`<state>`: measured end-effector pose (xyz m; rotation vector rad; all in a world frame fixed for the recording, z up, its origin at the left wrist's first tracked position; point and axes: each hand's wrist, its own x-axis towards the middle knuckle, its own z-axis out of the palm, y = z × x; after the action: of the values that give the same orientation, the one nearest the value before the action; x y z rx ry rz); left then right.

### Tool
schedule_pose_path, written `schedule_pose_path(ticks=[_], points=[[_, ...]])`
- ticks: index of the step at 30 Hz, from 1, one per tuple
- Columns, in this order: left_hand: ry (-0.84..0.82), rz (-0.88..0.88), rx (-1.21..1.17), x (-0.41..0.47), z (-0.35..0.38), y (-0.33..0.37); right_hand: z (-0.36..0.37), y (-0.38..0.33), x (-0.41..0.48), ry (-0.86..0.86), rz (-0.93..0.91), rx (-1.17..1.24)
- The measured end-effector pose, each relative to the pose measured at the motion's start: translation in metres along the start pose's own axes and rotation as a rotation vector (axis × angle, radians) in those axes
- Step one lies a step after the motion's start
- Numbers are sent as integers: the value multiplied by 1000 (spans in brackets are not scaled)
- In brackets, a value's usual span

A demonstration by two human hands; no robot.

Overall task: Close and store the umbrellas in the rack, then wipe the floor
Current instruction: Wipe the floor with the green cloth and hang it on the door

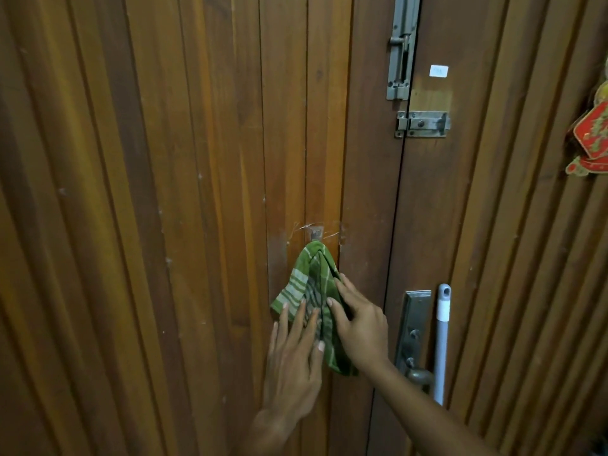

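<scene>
A green striped cloth (pixel 309 284) hangs from a small clear hook (pixel 316 232) stuck to the wooden door (pixel 164 192). My left hand (pixel 292 360) lies flat with straight fingers on the cloth's lower left part. My right hand (pixel 358 320) touches the cloth's right side with its fingers extended over the folds. No umbrella or rack is in view.
A grey mop or broom handle (pixel 442 343) leans beside the door handle plate (pixel 413 330). Two metal bolts (pixel 403 47) (pixel 422 124) sit on the door seam above. A red ornament (pixel 590 136) hangs at the right edge.
</scene>
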<state>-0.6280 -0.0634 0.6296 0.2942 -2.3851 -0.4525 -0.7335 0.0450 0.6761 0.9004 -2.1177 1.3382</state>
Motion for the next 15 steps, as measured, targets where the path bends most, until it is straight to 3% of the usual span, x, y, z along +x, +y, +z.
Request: schedule_pose_path(ticks=[7, 15], points=[[-179, -102, 57, -35, -6, 6, -17, 5, -20, -167, -40, -137], [-493, -288, 175, -104, -8, 42, -87, 33, -81, -483, 198, -130]])
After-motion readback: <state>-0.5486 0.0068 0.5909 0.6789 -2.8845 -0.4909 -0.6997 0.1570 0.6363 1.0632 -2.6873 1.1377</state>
